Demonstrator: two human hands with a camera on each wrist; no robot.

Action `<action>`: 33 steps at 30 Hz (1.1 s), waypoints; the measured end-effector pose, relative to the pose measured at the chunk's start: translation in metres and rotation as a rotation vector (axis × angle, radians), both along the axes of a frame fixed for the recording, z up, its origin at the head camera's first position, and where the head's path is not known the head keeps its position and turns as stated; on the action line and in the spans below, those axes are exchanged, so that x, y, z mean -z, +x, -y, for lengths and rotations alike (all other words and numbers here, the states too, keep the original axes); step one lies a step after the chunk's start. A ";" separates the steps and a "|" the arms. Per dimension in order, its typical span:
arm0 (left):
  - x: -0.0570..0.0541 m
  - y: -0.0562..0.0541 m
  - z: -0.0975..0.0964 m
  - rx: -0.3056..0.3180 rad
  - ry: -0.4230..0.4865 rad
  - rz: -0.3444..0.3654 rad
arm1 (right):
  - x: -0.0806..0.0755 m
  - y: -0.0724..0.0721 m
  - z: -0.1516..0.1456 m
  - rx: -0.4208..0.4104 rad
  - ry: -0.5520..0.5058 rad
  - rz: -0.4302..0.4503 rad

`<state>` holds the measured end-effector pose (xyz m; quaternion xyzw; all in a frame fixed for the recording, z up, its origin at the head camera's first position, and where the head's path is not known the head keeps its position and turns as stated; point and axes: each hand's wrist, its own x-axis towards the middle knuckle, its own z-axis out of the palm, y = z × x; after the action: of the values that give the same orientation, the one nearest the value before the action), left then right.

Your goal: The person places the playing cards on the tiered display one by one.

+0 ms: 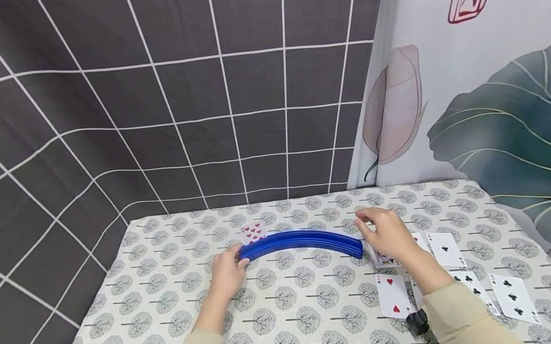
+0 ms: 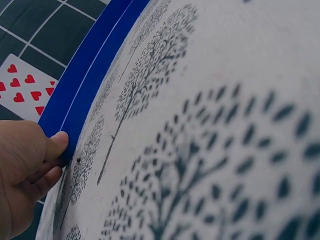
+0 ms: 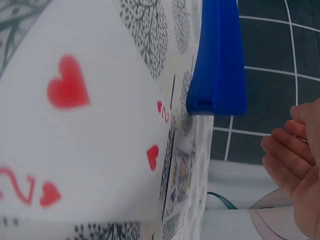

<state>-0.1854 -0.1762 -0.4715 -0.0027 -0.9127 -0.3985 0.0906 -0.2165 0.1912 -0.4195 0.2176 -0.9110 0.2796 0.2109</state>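
A curved blue card holder (image 1: 299, 239) stretches across the middle of the table. My left hand (image 1: 227, 270) pinches its left end between thumb and fingers, which the left wrist view also shows on the blue holder (image 2: 82, 95). A hearts card (image 1: 253, 231) stands up behind that end, its lower part hidden. Just past the other end of the holder is my right hand (image 1: 388, 232), fingers loosely bent. In the right wrist view this hand (image 3: 297, 155) holds nothing and is apart from the blue end (image 3: 216, 97).
Below my right hand lie a face card (image 1: 383, 262) and the two of hearts (image 1: 393, 295). Several club cards lie further right, among them the three of clubs (image 1: 514, 297). A dark tiled backdrop (image 1: 254, 83) rises behind the patterned tablecloth (image 1: 304, 317).
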 end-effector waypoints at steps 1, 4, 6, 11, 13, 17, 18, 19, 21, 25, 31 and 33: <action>0.000 0.000 0.000 0.004 -0.003 -0.004 | -0.001 0.000 -0.002 0.002 0.000 0.012; 0.001 -0.001 0.001 0.002 -0.006 0.000 | -0.001 0.000 -0.006 0.005 0.005 0.050; 0.002 -0.002 0.001 0.001 -0.010 0.001 | 0.000 0.000 -0.010 0.008 0.008 0.061; 0.001 -0.001 0.001 0.002 -0.012 0.006 | 0.002 0.001 -0.018 0.025 0.009 0.068; 0.001 -0.001 0.000 -0.001 -0.014 0.012 | 0.003 0.001 -0.022 0.030 0.009 0.076; 0.001 -0.001 0.000 -0.002 -0.016 0.011 | 0.005 0.003 -0.028 0.038 0.006 0.076; 0.001 -0.001 0.000 -0.001 -0.012 0.009 | 0.005 0.003 -0.030 0.044 0.007 0.074; 0.002 -0.001 0.000 0.003 -0.009 0.006 | 0.006 0.004 -0.032 0.052 0.009 0.073; 0.002 -0.001 0.001 0.009 -0.015 -0.001 | 0.007 0.006 -0.035 0.064 0.013 0.075; 0.003 0.000 0.002 0.007 -0.021 0.003 | 0.009 0.009 -0.040 0.074 0.018 0.085; 0.002 0.001 0.003 0.018 -0.033 -0.018 | 0.014 0.012 -0.049 0.070 0.012 0.060; 0.002 0.000 0.002 0.021 -0.031 -0.019 | 0.015 0.012 -0.052 0.071 0.016 0.058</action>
<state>-0.1854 -0.1785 -0.4734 -0.0174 -0.9178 -0.3850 0.0951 -0.2046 0.2428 -0.4346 0.1787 -0.9261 0.2711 0.1923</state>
